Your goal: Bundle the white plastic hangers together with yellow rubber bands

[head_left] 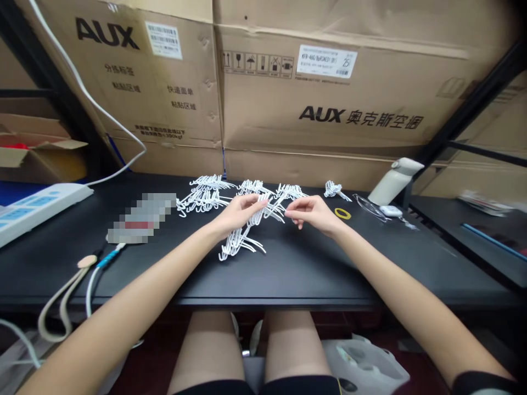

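My left hand (244,213) is closed around a bunch of thin white hooks (260,217), thumb and forefinger pinching it from above. At the right ends of that bunch, the fingertips of my right hand (312,215) are pinched together with the other fingers curled in. They seem to grip a hook's end, which is too small to see well. Just below the left hand lies another bunch of white hooks (236,244) on the black table (296,274). Behind the hands sit more bunches of white hooks (206,198), and a small tangled one (335,190) lies further right.
A yellow ring (342,213), glasses (370,207), a white earphone case (391,211) and a pale bottle (395,181) are on the right. To the left are a blurred-out device (144,216) with a cable and a power strip (41,208). Large cartons (263,120) stand behind.
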{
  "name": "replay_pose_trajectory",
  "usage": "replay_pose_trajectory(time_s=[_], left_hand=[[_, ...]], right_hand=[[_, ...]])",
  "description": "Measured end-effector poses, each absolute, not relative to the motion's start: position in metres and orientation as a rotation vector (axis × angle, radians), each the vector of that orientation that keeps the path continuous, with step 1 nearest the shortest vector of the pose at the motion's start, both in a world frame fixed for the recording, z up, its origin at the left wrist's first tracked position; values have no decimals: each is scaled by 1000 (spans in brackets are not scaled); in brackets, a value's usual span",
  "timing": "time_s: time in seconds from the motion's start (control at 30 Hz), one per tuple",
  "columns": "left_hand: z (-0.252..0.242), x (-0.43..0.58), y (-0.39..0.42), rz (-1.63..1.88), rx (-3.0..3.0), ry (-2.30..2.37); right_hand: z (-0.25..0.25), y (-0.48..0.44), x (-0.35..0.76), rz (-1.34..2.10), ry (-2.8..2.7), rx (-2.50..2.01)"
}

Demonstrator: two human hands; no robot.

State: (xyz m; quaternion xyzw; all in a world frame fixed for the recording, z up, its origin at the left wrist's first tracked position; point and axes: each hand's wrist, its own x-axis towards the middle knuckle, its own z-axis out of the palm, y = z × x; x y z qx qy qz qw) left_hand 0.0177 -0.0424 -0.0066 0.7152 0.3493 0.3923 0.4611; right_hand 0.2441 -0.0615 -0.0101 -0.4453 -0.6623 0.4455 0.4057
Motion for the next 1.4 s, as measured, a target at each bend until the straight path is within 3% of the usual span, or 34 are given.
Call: replay_pose_trajectory(time_s=[1.4], left_hand=[[-4, 17, -44, 940, 1663, 720]], right_hand=[[-16, -71, 223, 903, -1713, -1055]])
